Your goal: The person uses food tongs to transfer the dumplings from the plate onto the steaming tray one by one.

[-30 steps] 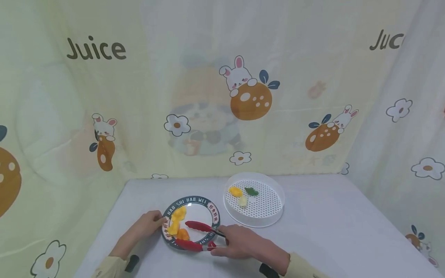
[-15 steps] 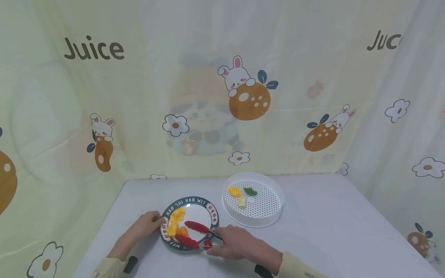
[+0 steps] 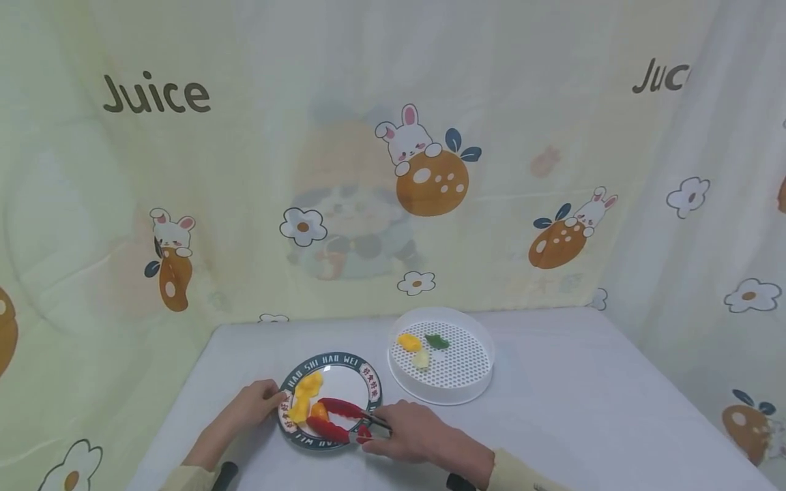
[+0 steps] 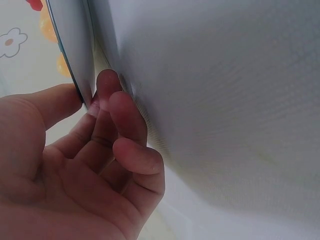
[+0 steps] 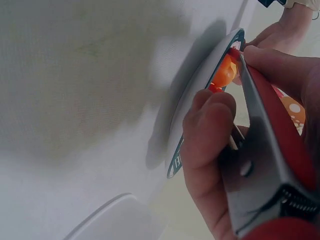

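Observation:
My left hand (image 3: 253,404) pinches the left rim of a round plate (image 3: 353,387), thumb on top and fingers beneath, as the left wrist view shows. The plate has a dark lettered border. In my right hand (image 3: 410,431) I grip metal tongs (image 5: 252,180) with red tips and red handle covers. Their red tips reach over the plate, one on each side of a small orange piece (image 3: 319,411), which shows glossy in the right wrist view. Yellow pieces (image 3: 308,385) lie on the plate's left side, beyond the orange one.
A round white perforated tray (image 3: 451,394) stands behind and right of the plate. In it are a yellow piece (image 3: 409,342), a green leaf-like piece (image 3: 437,341) and a pale piece (image 3: 421,360). A printed curtain (image 3: 344,157) hangs behind the white-covered table (image 3: 552,389).
The tongs' tips have shifted left and drawn closer together, now on either side of the orange piece. My left hand keeps its hold on the plate. The head view has turned slightly right.

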### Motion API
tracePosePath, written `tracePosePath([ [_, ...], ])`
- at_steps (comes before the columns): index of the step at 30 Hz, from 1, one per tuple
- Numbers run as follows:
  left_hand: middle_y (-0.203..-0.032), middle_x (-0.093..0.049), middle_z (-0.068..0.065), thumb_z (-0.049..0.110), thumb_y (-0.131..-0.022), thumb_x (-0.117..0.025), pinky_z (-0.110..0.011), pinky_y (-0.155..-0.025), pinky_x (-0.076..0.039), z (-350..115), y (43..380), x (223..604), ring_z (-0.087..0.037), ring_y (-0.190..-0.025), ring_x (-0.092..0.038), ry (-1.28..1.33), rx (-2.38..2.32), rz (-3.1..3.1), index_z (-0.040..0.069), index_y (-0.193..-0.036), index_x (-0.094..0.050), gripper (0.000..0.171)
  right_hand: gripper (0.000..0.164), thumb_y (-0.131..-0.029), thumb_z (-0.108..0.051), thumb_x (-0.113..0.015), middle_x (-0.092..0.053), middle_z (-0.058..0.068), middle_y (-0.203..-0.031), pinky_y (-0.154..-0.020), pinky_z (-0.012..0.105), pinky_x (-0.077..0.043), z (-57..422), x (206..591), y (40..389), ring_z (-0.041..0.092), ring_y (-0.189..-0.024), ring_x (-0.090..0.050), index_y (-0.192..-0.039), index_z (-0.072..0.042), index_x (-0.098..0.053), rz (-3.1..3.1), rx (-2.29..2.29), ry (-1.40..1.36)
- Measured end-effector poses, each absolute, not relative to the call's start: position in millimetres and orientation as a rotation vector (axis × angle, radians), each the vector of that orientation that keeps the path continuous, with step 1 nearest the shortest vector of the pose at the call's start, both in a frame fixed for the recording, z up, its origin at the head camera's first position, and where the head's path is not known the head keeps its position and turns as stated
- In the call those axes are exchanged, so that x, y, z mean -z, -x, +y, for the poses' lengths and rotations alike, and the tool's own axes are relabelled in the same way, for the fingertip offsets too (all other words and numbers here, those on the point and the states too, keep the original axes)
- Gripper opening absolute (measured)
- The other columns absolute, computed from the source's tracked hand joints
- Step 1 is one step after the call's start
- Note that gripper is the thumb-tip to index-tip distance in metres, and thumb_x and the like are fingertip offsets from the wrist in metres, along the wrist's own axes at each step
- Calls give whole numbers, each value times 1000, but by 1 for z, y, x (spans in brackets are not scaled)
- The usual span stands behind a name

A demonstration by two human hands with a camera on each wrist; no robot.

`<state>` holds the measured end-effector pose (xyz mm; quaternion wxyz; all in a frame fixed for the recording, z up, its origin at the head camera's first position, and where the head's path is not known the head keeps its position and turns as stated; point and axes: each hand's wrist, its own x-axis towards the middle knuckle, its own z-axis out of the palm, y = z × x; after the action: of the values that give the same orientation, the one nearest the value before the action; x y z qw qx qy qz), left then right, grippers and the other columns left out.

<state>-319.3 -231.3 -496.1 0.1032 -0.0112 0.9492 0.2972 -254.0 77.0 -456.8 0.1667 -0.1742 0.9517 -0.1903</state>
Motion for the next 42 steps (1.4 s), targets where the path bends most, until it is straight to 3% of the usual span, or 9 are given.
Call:
tracePosePath([
  [9, -79, -60, -3, 25, -98, -61, -30, -66, -46, -232, 319, 497, -17, -74, -53, 42, -862, 2796, 9, -89, -63, 19, 52, -84, -56, -73, -55, -6, -72, -57, 26, -37, 76, 459, 256, 9, -68, -52, -121, -20, -68, 2700, 584, 474],
  [26, -80, -61, -4, 25, -99, -60, -30, -66, -48, -229, 318, 495, -17, -75, -54, 48, -863, 2802, 8, -90, -63, 19, 59, -84, -55, -73, -51, -3, -68, -54, 26, -37, 111, 444, 257, 11, -62, -49, -127, -16, -65, 2753, 727, 473],
  [33, -80, -60, -4, 24, -98, -61, -30, -66, -47, -229, 317, 496, -17, -75, -54, 55, -883, 2795, 8, -89, -62, 18, 64, -83, -60, -72, -61, -9, -85, -60, 27, -41, 134, 430, 262, 9, -74, -52, -129, -17, -64, 2873, 704, 456],
  [42, -80, -61, -3, 25, -98, -61, -30, -67, -49, -229, 317, 495, -16, -75, -55, 50, -864, 2804, 8, -89, -63, 19, 66, -82, -54, -75, -68, 0, -116, -76, 34, -51, 181, 418, 277, 16, -96, -57, -134, -15, -62, 2966, 660, 246],
])
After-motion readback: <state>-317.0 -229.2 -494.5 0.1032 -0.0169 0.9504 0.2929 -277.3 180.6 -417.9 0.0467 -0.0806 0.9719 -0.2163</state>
